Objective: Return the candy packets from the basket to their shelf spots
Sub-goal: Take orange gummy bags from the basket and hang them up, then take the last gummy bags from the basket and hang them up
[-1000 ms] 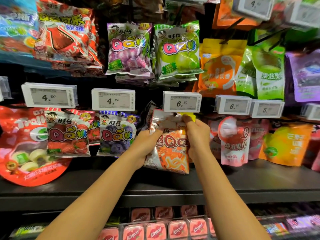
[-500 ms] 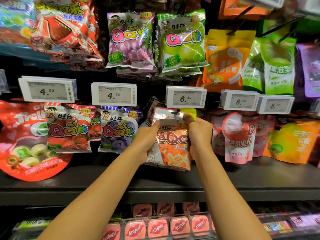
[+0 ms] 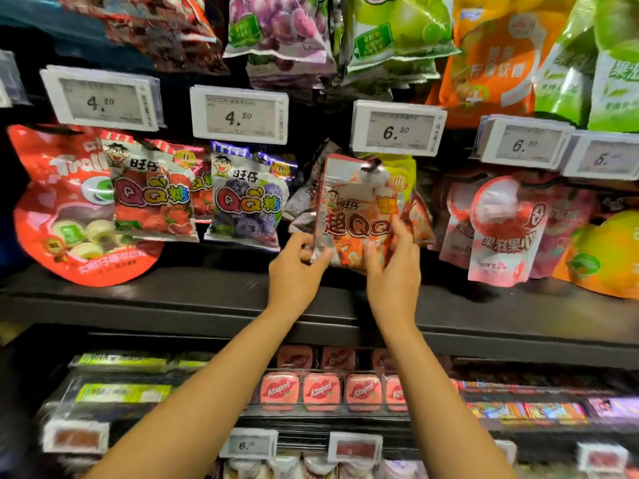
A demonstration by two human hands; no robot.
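An orange-and-silver candy packet (image 3: 356,216) hangs from a peg hook (image 3: 375,164) under the 6.50 price tag (image 3: 397,129), in front of other packets on the same peg. My left hand (image 3: 294,274) pinches the packet's lower left corner. My right hand (image 3: 394,271) holds its lower right part, with the thumb and fingers spread on the front. No basket is in view.
A blue grape packet (image 3: 247,202) and a red strawberry packet (image 3: 152,195) hang to the left, and pink lychee packets (image 3: 501,229) hang to the right. The dark shelf board (image 3: 207,299) runs below. Pink Kisspot tins (image 3: 321,390) line the lower shelf.
Both hands slid down from the packet's top by the hook to its bottom edge. The packet now hangs from the peg. The view moved closer and tilted down.
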